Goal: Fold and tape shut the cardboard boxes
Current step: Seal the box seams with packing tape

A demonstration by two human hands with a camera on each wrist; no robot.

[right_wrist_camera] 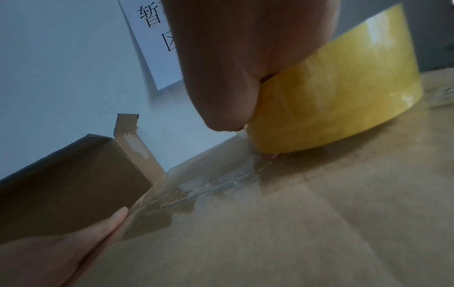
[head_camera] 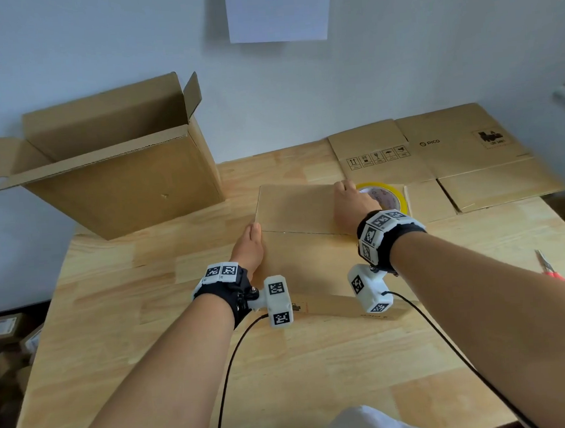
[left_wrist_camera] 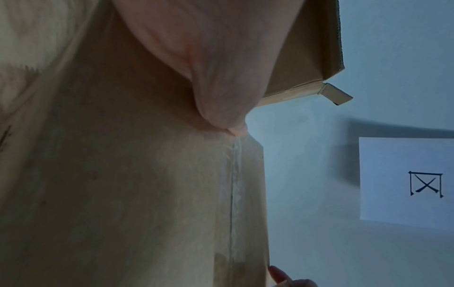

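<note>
A closed cardboard box (head_camera: pixel 304 262) lies flat in the middle of the table, its two top flaps meeting in a seam. My right hand (head_camera: pixel 354 205) grips a yellow tape roll (head_camera: pixel 390 194) standing on the box near the seam's right end. In the right wrist view a clear tape strip (right_wrist_camera: pixel 209 184) runs from the roll (right_wrist_camera: pixel 331 101) along the seam to the box's left edge. There my left hand (head_camera: pixel 248 246) presses the strip's end against the edge, thumb (right_wrist_camera: pixel 103 229) straight. The left wrist view shows the palm (left_wrist_camera: pixel 209 68) on the box and the tape strip (left_wrist_camera: pixel 236 184).
A tall open cardboard box (head_camera: pixel 122 185) stands at the back left, flaps up. Flattened boxes (head_camera: pixel 454 155) lie at the back right. Scissors (head_camera: pixel 547 264) with a red handle rest near the table's right edge. A paper sheet (head_camera: pixel 278 10) hangs on the wall.
</note>
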